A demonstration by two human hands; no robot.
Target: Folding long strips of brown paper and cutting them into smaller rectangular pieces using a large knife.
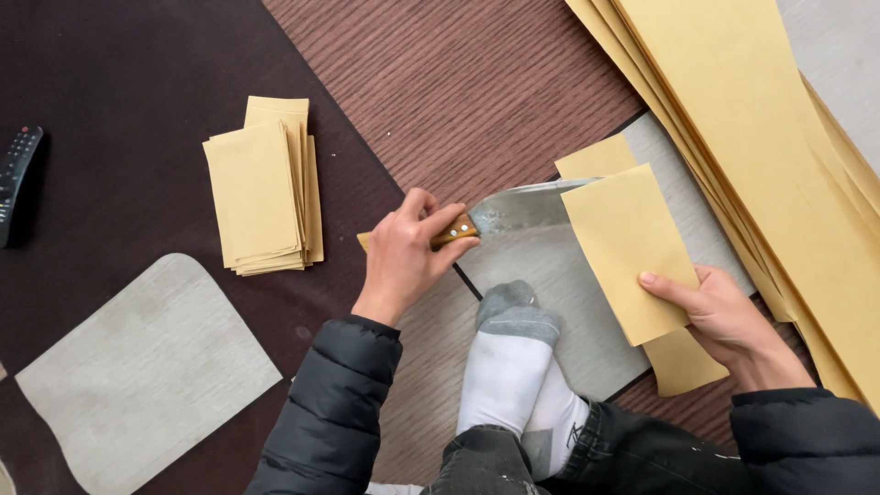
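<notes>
My left hand (pixel 409 252) grips the wooden handle of a large knife (pixel 518 208) whose blade runs right, into the fold of a yellow-brown paper sheet (pixel 623 243). My right hand (pixel 724 321) holds that folded sheet by its lower right edge, thumb on top. The paper lies over a grey board (pixel 568 302) on the floor. My feet in white and grey socks (pixel 513 362) rest on the board, just below the blade. A pile of cut paper pieces (pixel 264 183) lies to the left of my left hand.
A big stack of long yellow-brown paper sheets (pixel 770 119) fills the upper right. A grey rounded mat (pixel 137 367) lies at lower left. A black remote control (pixel 16 179) sits at the left edge. The floor is wood-patterned and dark brown.
</notes>
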